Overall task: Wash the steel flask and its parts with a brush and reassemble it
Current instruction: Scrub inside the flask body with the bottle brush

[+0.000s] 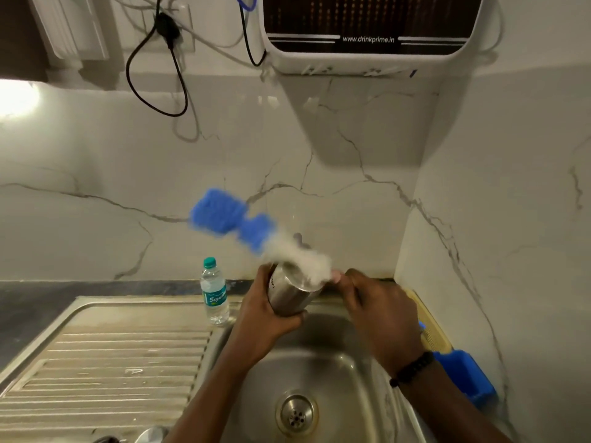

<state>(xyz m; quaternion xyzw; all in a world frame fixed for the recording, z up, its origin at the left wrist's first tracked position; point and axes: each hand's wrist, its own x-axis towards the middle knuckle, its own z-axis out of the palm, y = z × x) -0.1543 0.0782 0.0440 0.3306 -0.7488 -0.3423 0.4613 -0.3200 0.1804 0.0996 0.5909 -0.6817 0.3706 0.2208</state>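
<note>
My left hand (pixel 267 310) grips the steel flask (pixel 292 290) over the sink basin, tilted with its open mouth facing up and away. My right hand (pixel 379 314) grips the handle of a bottle brush (pixel 235 220); the handle itself is hidden in my fist. The brush has a blurred blue head up to the left and white bristles at the flask's mouth. Whether the bristles reach inside the mouth cannot be told through the blur.
The steel sink (pixel 345 375) has a round drain (pixel 296 412) and a ribbed draining board (pixel 112 356) on the left. A small plastic water bottle (pixel 213 292) stands at the sink's back rim. A blue container (pixel 465 375) sits at the right. A water purifier (pixel 367 30) hangs above.
</note>
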